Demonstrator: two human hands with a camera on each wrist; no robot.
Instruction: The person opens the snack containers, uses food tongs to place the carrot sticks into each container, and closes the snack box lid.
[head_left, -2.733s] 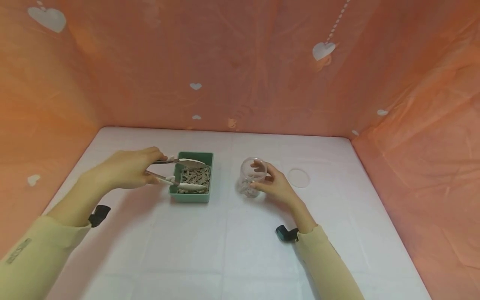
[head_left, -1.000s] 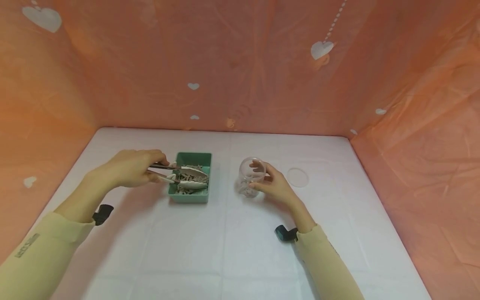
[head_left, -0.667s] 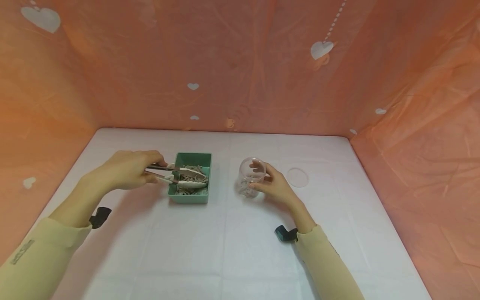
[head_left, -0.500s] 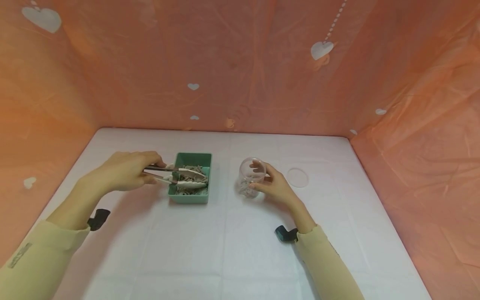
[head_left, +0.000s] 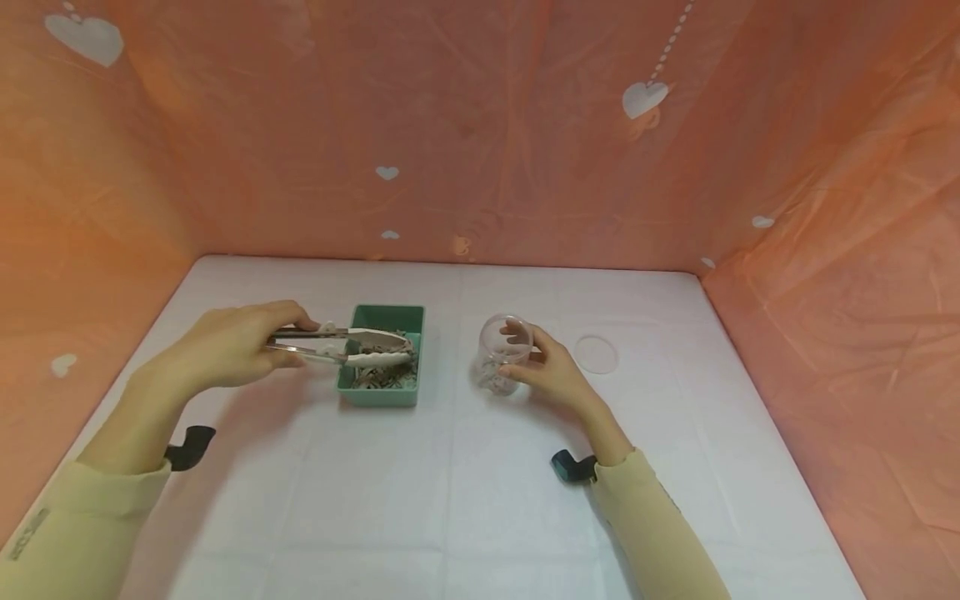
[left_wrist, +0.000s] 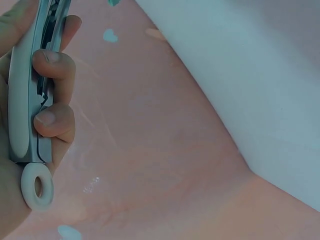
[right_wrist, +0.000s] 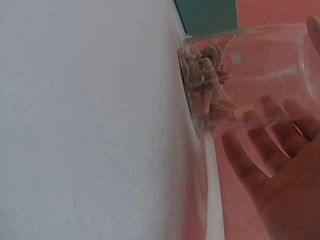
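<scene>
My left hand [head_left: 232,346] grips a pair of metal tongs [head_left: 378,359] with pale, scalloped heads. Those heads hang over a green rectangular box [head_left: 378,398] of small brown dried strips [head_left: 382,379], their tips close together; whether they pinch any strips I cannot tell. In the left wrist view, fingers curl round the tongs' handle [left_wrist: 20,100], which ends in a white ring [left_wrist: 37,186]. My right hand [head_left: 555,372] holds a clear plastic jar [head_left: 491,343], upright on the table, thumb and fingers around its side. Similar brown pieces [right_wrist: 210,90] cover the jar's bottom.
A clear round lid [head_left: 597,355] lies flat to the right of the jar. White cloth covers the table [head_left: 450,483]. Orange curtains [head_left: 480,125] with white hearts stand at the back and both sides.
The tongs were spread wider in the box; their heads have come closer together. My left hand has drawn leftward and the tongs appear raised. Strips are rearranged. The right hand and jar stay put.
</scene>
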